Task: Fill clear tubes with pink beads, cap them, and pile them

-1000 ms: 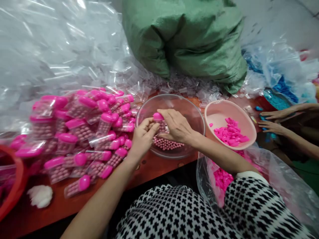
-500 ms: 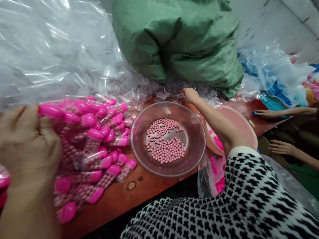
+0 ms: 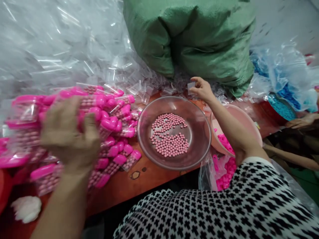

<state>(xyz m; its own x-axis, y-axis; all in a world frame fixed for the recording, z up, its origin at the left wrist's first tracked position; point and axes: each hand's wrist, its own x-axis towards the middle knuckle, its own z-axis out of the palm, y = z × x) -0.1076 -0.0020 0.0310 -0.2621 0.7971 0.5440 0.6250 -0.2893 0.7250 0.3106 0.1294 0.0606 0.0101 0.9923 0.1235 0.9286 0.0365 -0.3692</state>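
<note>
My left hand (image 3: 71, 132), blurred, reaches over a heap of clear plastic containers with bright pink caps (image 3: 113, 151), filled with pink beads. Its fingertips are hidden among the caps, so any hold on one does not show. Beyond the basin, my right hand (image 3: 202, 89) has a small clear, empty-looking plastic container (image 3: 191, 87) between thumb and fingers. In the middle of the table sits a see-through basin (image 3: 196, 149) with loose pink beads (image 3: 170, 144) spread over its bottom.
A bulging green sack (image 3: 211, 43) stands behind loose clear containers (image 3: 139, 88). Right of the basin, a pink tub (image 3: 249, 127) and a plastic bag hold pink pieces (image 3: 226, 172). At far right, a co-worker's hand (image 3: 302, 121) is near a blue-filled bowl (image 3: 280, 108).
My left hand has moved right across the heap. My right hand, earlier closed near the sack, now shows a clear container between its fingers. The whole view has shifted slightly.
</note>
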